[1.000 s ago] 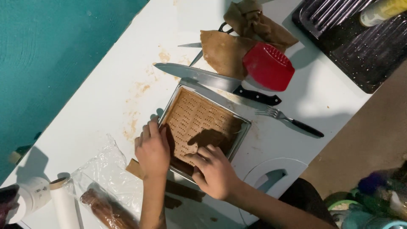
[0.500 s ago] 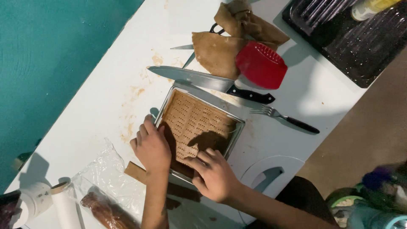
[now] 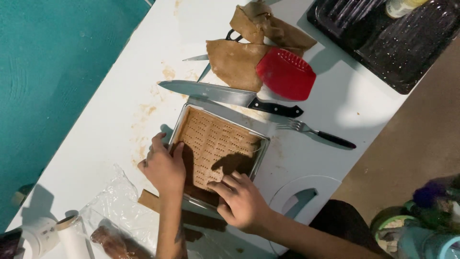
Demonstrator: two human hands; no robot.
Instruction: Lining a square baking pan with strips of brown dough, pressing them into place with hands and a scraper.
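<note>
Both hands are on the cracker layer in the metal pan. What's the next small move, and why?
Probably press the crackers flat into the near end of the metal pan. The left hand steadies the pan's left edge, and the right hand has its fingertips on the layer's near edge, where a dark strip of bare pan shows uncovered.

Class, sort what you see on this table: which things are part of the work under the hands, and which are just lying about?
In use:
left hand
right hand
metal baking pan
pricked brown dough

Lying about:
large knife
fork
red scraper
scissors
dough scraps
plastic wrap
dark roasting tray
</note>
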